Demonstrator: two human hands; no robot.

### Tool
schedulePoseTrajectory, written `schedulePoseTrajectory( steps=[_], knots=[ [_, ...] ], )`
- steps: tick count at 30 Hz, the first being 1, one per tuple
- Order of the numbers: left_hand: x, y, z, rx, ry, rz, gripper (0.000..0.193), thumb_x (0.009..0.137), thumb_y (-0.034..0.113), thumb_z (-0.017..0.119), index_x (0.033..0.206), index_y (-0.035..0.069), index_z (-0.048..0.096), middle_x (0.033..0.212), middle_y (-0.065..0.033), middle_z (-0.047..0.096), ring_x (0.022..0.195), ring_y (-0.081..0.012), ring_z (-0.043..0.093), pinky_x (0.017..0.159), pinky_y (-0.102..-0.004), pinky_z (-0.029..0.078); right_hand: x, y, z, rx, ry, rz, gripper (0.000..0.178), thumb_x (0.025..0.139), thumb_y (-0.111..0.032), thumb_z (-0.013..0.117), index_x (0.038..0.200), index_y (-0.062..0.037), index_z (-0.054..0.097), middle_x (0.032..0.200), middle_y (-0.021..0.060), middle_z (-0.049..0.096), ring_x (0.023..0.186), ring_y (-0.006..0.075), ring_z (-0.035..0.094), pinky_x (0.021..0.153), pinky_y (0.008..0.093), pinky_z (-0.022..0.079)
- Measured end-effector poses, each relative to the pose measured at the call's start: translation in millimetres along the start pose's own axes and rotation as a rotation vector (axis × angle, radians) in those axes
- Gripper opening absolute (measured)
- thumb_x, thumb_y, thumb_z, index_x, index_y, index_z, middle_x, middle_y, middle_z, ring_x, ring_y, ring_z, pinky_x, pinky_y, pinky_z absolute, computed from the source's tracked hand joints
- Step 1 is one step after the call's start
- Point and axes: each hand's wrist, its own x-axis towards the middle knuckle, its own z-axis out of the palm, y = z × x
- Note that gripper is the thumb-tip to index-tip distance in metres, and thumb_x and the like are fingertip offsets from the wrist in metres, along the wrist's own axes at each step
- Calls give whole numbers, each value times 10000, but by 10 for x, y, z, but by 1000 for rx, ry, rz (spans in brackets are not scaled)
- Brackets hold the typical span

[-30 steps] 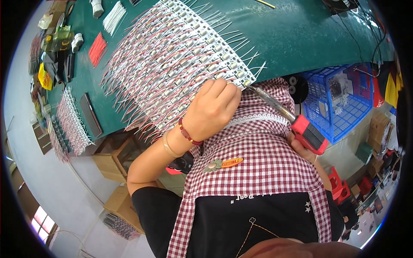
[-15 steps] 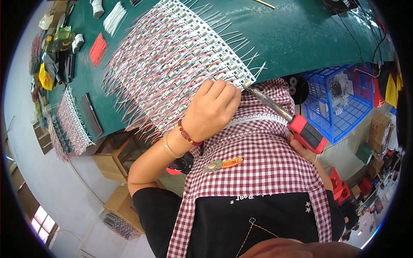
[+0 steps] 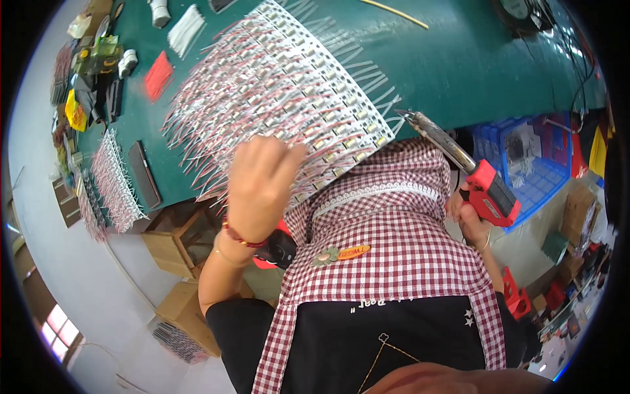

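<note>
A large sheet of white circuit boards point(image 3: 315, 98) lies on the green table, its rows set with small pale components, red and white wires on the left side and pale wires along the right edge. Over the near left part of it, my left hand point(image 3: 262, 184) is curled closed and slightly blurred; its fingertips and anything in them are hidden. My right hand point(image 3: 471, 222) grips a red and black soldering iron point(image 3: 493, 195) at the right of my apron. The iron's metal barrel slants up leftward, its tip just off the sheet's right corner.
Bundles of red wires point(image 3: 158, 77) and white wires point(image 3: 186, 31) lie beyond the sheet. A dark flat phone-like object point(image 3: 144, 174) and another wired sheet point(image 3: 115, 184) are at left. A thin yellowish rod point(image 3: 397, 13) lies far back. Right of me stands a blue basket point(image 3: 525, 164).
My left hand has moved left, away from the sheet's near right corner. The soldering iron has shifted right and its tip has lifted off the corner.
</note>
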Motion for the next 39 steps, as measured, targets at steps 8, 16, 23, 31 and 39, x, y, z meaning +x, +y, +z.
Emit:
schedulePoseTrajectory(
  steps=[8,16,23,31,39],
  knots=[
    [267,-1234,-125,-237,357,-566,92,807,54,655,830,1,583,764,-123,564,755,-312,541,662,-390,438,566,-111,191,189,29,-120,432,917,-295,579,1182,9,423,593,22,434,446,99,394,423,249,370],
    [835,-2373,203,299,241,-648,165,755,258,724,733,99,686,907,-64,623,963,-293,560,765,-462,421,826,-310,245,213,-26,-210,458,925,-288,565,1241,14,428,581,14,431,440,96,400,415,238,374],
    [866,-2479,247,245,251,-695,144,761,243,716,736,103,698,905,-47,612,959,-257,547,767,-440,392,1013,-417,276,245,11,-206,381,941,-268,545,1192,-1,442,594,15,440,435,86,403,408,226,373],
    [633,-2308,42,229,300,-633,139,769,225,709,722,106,657,893,-38,591,943,-258,539,762,-419,390,1276,-514,342,258,-20,-187,362,950,-268,534,1187,-9,446,593,17,440,428,88,398,408,226,372],
    [-43,-2484,-46,293,333,-726,167,721,213,746,816,128,638,939,-41,568,976,-250,523,764,-430,385,1432,-529,383,369,-16,-135,308,960,-238,505,1151,-5,443,596,27,448,423,90,401,416,238,388]
  ],
)
